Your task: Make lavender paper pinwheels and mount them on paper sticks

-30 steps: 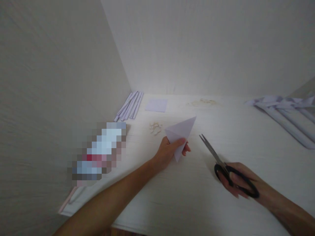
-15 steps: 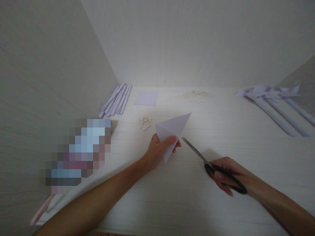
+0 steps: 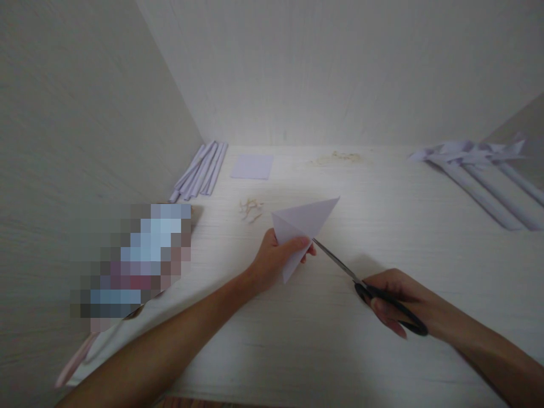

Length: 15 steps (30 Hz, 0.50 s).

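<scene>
Pinched between the thumb and fingers of my left hand (image 3: 278, 255) is a white sheet of paper folded to a triangle (image 3: 304, 218), held above the table with one corner pointing up to the right. My right hand (image 3: 395, 300) grips black-handled scissors (image 3: 335, 262) by their loops. The blades look nearly closed, and their tips are at the paper's lower right edge, close to my left fingertips. Whether the tips touch the paper I cannot tell.
Rolled paper tubes (image 3: 200, 173) lie at the back left, beside a flat paper square (image 3: 252, 166). Thin pale scraps (image 3: 250, 209) lie behind my left hand, with more scraps (image 3: 344, 157) farther back. Longer paper tubes with folded ends (image 3: 480, 181) are at right. A blurred-out object (image 3: 153, 249) stands left.
The folded paper and my left hand have shifted slightly right, so the gap to the scissor tips has narrowed. My right hand has hardly moved.
</scene>
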{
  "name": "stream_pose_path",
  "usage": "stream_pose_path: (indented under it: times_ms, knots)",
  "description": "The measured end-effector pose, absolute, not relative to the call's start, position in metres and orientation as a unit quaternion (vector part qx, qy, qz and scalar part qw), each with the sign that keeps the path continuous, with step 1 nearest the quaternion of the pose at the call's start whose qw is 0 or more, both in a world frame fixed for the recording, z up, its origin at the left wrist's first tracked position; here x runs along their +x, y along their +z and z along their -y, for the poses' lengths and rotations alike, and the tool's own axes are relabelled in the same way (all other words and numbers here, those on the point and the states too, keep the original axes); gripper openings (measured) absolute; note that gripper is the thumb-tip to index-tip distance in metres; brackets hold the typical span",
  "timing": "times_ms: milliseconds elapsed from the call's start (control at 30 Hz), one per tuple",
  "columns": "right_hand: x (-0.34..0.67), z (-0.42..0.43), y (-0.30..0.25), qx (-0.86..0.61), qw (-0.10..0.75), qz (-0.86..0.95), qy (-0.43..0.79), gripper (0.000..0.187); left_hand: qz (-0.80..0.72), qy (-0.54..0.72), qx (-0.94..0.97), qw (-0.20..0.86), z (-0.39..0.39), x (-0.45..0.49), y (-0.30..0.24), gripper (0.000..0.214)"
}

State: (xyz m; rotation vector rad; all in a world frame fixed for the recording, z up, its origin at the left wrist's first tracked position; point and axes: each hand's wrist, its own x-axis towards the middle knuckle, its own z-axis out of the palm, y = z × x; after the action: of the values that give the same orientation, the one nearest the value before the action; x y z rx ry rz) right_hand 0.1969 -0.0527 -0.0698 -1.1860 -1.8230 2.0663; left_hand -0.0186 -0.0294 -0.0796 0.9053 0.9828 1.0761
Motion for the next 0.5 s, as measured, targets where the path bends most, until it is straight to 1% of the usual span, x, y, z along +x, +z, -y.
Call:
stream_pose_path:
  times_ms: [500]
  knots:
    - [0.2017,0.0528,-0.0708,-0.390,0.059,0.596,0.699,0.038,-0.412,0.480,0.404,0.661,0.0281,-0.0198,-0.0767,0.012]
